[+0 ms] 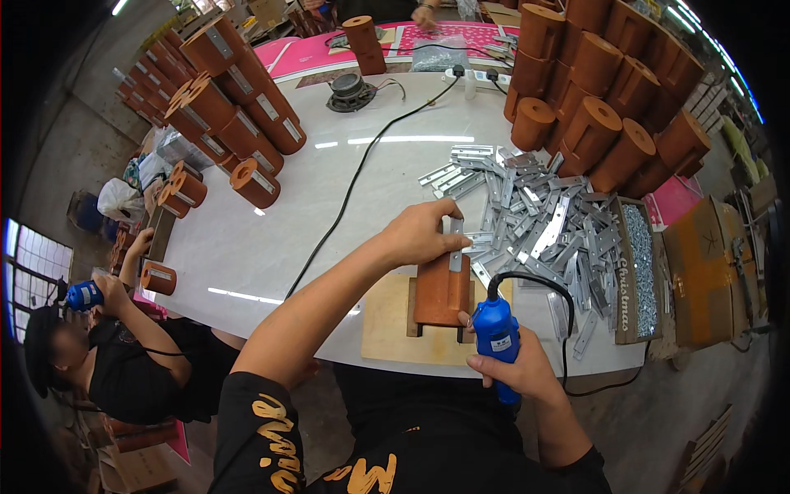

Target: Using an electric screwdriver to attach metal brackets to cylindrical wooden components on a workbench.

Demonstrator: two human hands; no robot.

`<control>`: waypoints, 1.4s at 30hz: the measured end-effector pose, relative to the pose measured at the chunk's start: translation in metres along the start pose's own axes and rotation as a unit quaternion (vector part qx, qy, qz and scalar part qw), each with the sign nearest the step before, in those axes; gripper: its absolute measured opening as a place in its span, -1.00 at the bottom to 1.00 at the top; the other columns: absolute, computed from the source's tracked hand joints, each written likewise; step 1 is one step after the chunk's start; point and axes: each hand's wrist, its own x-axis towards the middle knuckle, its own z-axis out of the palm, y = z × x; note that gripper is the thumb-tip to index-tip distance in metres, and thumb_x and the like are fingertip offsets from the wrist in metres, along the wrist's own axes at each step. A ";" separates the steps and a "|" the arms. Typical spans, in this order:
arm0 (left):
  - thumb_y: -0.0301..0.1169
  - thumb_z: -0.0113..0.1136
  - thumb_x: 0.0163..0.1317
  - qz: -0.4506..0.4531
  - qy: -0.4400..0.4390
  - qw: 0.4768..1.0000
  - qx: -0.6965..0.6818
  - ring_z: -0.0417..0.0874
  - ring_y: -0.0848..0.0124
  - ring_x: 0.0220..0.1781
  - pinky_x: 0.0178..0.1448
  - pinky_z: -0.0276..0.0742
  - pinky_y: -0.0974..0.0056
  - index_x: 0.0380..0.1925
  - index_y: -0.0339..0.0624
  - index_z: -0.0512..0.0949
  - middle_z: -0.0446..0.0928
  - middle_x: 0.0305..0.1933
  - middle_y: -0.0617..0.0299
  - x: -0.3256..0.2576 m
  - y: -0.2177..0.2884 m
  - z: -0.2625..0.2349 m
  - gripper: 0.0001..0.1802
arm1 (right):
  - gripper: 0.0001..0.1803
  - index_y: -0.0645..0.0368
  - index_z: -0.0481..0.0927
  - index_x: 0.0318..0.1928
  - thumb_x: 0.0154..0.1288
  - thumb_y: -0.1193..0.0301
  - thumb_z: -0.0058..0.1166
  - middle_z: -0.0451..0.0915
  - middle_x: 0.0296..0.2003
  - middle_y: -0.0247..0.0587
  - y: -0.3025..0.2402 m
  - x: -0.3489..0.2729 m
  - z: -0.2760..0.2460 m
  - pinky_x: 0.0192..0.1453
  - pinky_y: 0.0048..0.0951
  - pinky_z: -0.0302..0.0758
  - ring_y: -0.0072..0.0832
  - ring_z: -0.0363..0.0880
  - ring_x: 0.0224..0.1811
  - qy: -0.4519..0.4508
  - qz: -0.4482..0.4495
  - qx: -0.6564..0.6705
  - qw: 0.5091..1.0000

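Observation:
A reddish-brown wooden cylinder lies lengthwise in a wooden cradle on a pale plywood board at the table's near edge. My left hand pinches a flat silver metal strip against the cylinder's far end, thumb and fingers on either side of it. In my right hand is a blue corded electric screwdriver, gripped around its body just right of the cylinder. Its cord arches away from the far end of the tool; the near end points toward my body. Whether the strip is fastened cannot be seen.
Loose metal strips pile up right of the cylinder, beside a wooden box of small screws and a cardboard carton. Brown cylinders stack at back right and left. A black cable crosses the table. A co-worker holds another blue screwdriver.

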 end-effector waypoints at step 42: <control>-0.49 0.03 0.41 -0.144 0.021 0.761 -0.633 0.68 0.36 -0.38 -0.30 0.64 0.39 0.01 -0.37 0.43 0.63 -0.20 -0.01 -0.124 0.054 0.057 -0.76 | -0.65 0.07 0.34 0.02 0.45 0.10 -0.07 0.56 -0.30 -0.14 -0.108 -0.002 -0.037 -0.32 -0.24 0.49 -0.37 0.55 -0.49 0.104 -0.522 0.338 0.776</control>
